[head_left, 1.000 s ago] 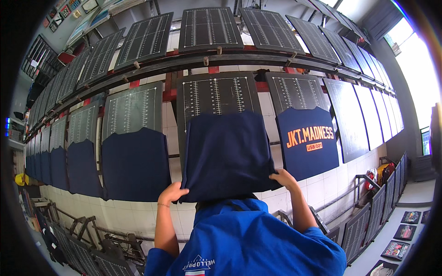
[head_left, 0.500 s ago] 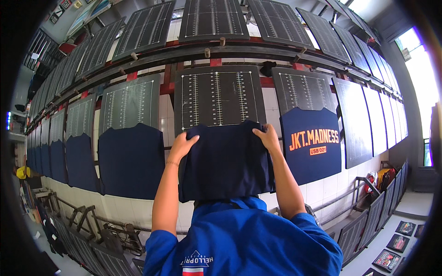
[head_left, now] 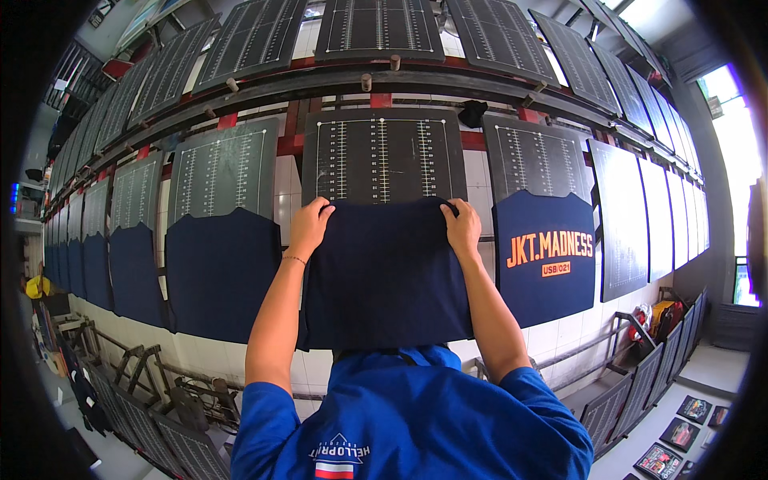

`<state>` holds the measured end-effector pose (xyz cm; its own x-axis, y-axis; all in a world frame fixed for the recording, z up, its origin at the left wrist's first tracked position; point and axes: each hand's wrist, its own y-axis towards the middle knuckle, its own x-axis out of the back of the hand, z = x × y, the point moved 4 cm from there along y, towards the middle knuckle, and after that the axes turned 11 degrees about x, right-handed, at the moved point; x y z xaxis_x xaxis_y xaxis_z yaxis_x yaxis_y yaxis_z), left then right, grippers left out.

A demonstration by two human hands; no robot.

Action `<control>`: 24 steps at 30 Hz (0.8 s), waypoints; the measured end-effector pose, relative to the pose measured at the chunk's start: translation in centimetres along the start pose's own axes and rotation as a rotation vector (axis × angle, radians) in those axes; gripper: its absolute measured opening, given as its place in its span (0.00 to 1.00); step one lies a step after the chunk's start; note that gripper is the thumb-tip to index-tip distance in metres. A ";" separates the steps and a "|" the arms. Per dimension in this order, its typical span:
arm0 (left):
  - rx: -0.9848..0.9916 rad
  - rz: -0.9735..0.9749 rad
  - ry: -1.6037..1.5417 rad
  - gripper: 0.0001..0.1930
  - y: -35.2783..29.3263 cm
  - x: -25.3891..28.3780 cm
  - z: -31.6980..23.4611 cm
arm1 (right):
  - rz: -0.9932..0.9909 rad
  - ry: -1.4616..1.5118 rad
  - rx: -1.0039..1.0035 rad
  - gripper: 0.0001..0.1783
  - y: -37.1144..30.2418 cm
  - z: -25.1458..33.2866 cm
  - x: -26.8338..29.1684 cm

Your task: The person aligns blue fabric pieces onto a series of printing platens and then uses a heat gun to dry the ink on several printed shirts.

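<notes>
A plain navy shirt panel (head_left: 388, 276) lies over the near part of a dark printing board (head_left: 384, 164) straight in front of me. White ruler-like lines run down the board's bare far part. My left hand (head_left: 310, 226) pinches the panel's far left corner between thumb and fingers. At the far right corner, my right hand (head_left: 462, 226) grips the cloth the same way. The far edge stretches between both hands, and the near edge hangs close to my body. Cloth hides the lower end of the board.
To the right, another navy panel (head_left: 546, 248) bears orange lettering on its board. Plain navy panels (head_left: 224, 272) cover several boards on the left. Beyond runs a dark rail (head_left: 320, 84) with pegs, then another row of boards (head_left: 380, 32). Bare boards (head_left: 620, 220) continue at far right.
Both hands have moved away from me and slightly apart, drawing the panel's far edge farther up the board. The board's lower marking line is now covered. The view has shifted slightly.
</notes>
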<state>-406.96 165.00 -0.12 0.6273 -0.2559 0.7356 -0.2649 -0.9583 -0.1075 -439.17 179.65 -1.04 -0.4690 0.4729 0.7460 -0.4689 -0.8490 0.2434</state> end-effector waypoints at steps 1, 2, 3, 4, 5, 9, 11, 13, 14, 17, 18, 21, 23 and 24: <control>-0.012 -0.003 0.021 0.12 0.1 -0.1 0.1 | -0.004 -0.016 0.006 0.11 0.0 0.0 -0.2; -0.026 -0.007 0.042 0.12 0.3 -0.2 0.1 | -0.009 -0.034 0.012 0.11 0.0 -0.2 -0.3; -0.039 -0.012 0.063 0.12 0.3 -0.3 0.3 | -0.014 -0.051 0.018 0.10 -0.1 -0.2 -0.5; -0.030 -0.007 0.088 0.11 0.3 -0.3 0.5 | -0.019 -0.067 0.025 0.10 -0.1 -0.3 -0.6; -0.021 -0.002 0.113 0.11 0.3 -0.3 0.3 | 0.006 -0.072 0.002 0.11 0.0 -0.1 -0.6; -0.236 -0.395 0.223 0.11 -3.3 0.6 -5.3 | -0.093 -0.251 0.090 0.20 -0.4 1.8 0.4; -0.453 0.141 0.298 0.21 -6.7 -0.6 -9.6 | -0.090 -0.345 0.256 0.27 -1.7 4.2 0.0; -0.664 0.177 0.307 0.29 -10.2 -1.9 -6.3 | 0.224 -0.251 0.459 0.33 -4.8 8.7 -1.8; -0.590 0.254 0.346 0.30 -9.7 -1.2 -5.5 | 0.418 -0.152 0.590 0.34 -6.8 9.6 -2.2; -0.007 -0.219 0.642 0.31 -6.3 4.6 3.5 | 0.370 -0.391 0.316 0.36 -5.9 5.8 -0.2; 0.059 -0.301 0.678 0.32 -6.4 5.9 5.9 | 0.143 -0.452 0.153 0.35 -5.5 1.5 0.5; -0.111 -0.199 0.594 0.32 -9.6 6.5 3.8 | -0.146 -0.754 -0.012 0.38 -4.1 -2.6 0.7; -0.148 -0.106 0.474 0.31 -12.9 4.4 0.9 | 0.070 -0.576 0.127 0.39 -3.4 4.6 -3.4; -0.179 -0.106 0.394 0.31 -14.3 2.9 0.3 | 0.142 -0.519 0.267 0.39 -4.0 9.5 -5.7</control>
<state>-401.11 177.92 3.36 0.3402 -0.0558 0.9387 -0.3579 -0.9308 0.0744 -427.48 178.06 -0.34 -0.0547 0.2309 0.9714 -0.1924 -0.9571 0.2166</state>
